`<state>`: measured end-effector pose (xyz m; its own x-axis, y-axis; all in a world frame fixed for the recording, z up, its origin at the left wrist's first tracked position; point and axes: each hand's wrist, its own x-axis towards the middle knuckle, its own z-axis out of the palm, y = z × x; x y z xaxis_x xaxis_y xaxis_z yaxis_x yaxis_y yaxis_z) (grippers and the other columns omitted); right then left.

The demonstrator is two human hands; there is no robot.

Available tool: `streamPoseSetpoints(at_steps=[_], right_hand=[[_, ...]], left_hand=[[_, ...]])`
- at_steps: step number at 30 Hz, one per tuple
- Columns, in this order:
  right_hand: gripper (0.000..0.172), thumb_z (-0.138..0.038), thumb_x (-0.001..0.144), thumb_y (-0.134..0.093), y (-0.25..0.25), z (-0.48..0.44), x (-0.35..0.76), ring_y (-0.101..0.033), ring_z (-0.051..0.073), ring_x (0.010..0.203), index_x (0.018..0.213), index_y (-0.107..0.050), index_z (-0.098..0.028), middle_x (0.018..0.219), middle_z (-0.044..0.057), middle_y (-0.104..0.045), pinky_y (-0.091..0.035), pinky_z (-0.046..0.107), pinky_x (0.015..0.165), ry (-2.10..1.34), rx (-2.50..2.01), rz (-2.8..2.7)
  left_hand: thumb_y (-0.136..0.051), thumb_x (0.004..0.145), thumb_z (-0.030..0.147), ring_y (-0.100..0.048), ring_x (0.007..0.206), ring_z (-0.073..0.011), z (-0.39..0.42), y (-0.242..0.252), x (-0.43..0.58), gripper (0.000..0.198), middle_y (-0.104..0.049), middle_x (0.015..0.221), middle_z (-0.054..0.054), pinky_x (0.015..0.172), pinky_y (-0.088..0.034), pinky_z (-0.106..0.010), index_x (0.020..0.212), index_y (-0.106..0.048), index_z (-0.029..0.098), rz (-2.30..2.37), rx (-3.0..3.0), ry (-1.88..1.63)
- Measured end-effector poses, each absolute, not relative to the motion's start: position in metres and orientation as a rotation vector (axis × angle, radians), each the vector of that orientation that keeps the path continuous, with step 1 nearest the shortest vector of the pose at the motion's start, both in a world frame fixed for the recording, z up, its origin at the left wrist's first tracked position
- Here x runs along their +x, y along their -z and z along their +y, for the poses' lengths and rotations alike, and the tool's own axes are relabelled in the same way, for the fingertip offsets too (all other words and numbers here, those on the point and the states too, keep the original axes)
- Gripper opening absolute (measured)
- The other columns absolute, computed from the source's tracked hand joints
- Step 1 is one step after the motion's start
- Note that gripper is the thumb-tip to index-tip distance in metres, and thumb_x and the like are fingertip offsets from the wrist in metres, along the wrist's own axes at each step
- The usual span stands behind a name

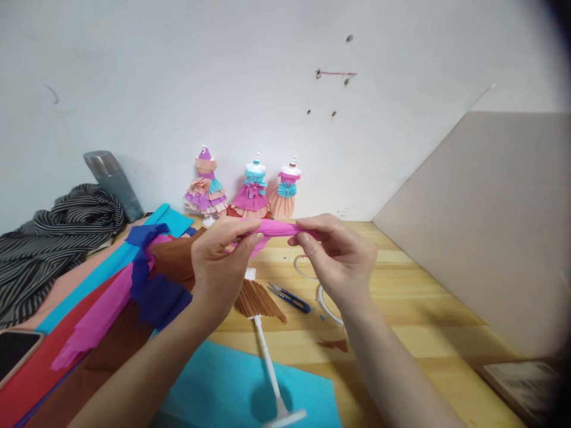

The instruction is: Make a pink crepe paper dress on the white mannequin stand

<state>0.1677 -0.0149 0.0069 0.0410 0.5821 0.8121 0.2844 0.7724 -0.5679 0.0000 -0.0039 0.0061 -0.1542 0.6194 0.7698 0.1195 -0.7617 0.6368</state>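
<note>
A strip of pink crepe paper is stretched level between my two hands above the table. My left hand pinches its left end between thumb and fingers, and a loose pink flap hangs below. At the other end, my right hand grips the strip the same way. Beneath them lies a small white mannequin stand with a pleated brown paper skirt on it. Blue-handled thread snips rest just right of the skirt. Rolls of white tape lie partly behind my right hand.
Three small mannequins in paper dresses stand against the wall. Colored crepe paper sheets, a striped cloth, a bottle and a phone are at left. A blue sheet lies in front; a cardboard box sits at right.
</note>
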Motion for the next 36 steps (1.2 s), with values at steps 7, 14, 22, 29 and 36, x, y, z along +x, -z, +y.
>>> streamPoseSetpoints(at_steps=[7,14,22,29,36], right_hand=[[0.02,-0.004,0.088,-0.057,-0.011,-0.015,0.169,-0.065,0.015,0.073,0.094,-0.068,-0.02,0.081,0.004,-0.067,-0.053,0.031,0.065,0.039,-0.768,-1.691],[0.011,-0.013,0.09,-0.053,-0.004,-0.015,0.166,-0.067,0.014,0.063,0.089,-0.063,-0.019,0.074,0.001,-0.066,-0.052,0.029,0.06,-0.025,-0.934,-1.664],[0.007,-0.017,0.085,-0.059,-0.005,-0.015,0.167,-0.069,0.015,0.063,0.085,-0.066,-0.019,0.071,0.0,-0.068,-0.055,0.027,0.059,-0.472,-0.938,-1.545],[0.002,-0.019,0.079,-0.066,-0.012,-0.015,0.166,-0.066,0.015,0.062,0.077,-0.066,-0.019,0.068,0.0,-0.066,-0.054,0.027,0.058,-0.451,-0.929,-1.559],[0.007,-0.021,0.076,-0.069,-0.016,-0.016,0.165,-0.068,0.014,0.056,0.074,-0.063,-0.018,0.062,0.0,-0.069,-0.052,0.025,0.053,-0.751,-0.92,-1.396]], left_hand=[[-0.068,0.079,0.005,-0.064,0.075,-0.0123,-0.005,-0.007,0.0,0.017,-0.072,0.077,0.002,0.071,-0.051,-0.025,0.081,-0.074,0.021,0.84,1.958,-2.033],[-0.068,0.079,0.01,-0.063,0.071,-0.0121,-0.005,-0.006,0.002,0.011,-0.07,0.073,0.002,0.066,-0.049,-0.023,0.074,-0.071,0.02,1.035,1.907,-1.922],[-0.067,0.078,0.015,-0.064,0.06,-0.0104,-0.005,-0.002,0.006,0.006,-0.071,0.067,0.004,0.058,-0.05,-0.019,0.075,-0.071,0.02,1.13,1.704,-1.779],[-0.067,0.079,0.019,-0.065,0.061,-0.0122,-0.005,0.002,0.006,0.003,-0.07,0.067,0.002,0.059,-0.052,-0.022,0.077,-0.071,0.02,1.056,1.632,-1.758],[-0.071,0.072,0.016,-0.065,0.06,-0.0117,-0.006,-0.005,0.008,0.004,-0.07,0.063,0.003,0.058,-0.052,-0.02,0.069,-0.07,0.018,1.021,1.573,-1.764]])
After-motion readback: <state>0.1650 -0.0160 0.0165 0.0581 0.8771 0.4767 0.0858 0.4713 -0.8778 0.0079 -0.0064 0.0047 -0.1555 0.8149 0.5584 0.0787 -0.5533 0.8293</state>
